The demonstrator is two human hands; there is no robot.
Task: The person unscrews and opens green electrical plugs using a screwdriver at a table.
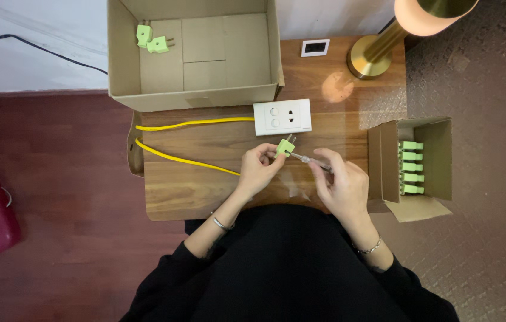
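Two hands meet over the middle of a small wooden desk (205, 191), just in front of the person's black-clad body. The left hand (257, 170) is closed around a light green plug (284, 146), pinching it between thumb and fingertips so that its metal prongs point up and away toward a white socket plate (282, 117) lying just beyond. The right hand (342, 185) is curled shut on a thin screwdriver (311, 161) with a clear handle, whose tip touches the plug's side. The plug thus sits between the two hands, slightly above them in the view and nearer the left. A yellow cable (187, 160) runs across the desk from the socket plate, loops at the left edge and comes back toward the left hand. A large open cardboard box (123, 59) at the far side holds two more green plugs (152, 40). A smaller open box (438, 158) to the right holds a row of the same plugs. A brass lamp (378, 50) stands at the far right corner.
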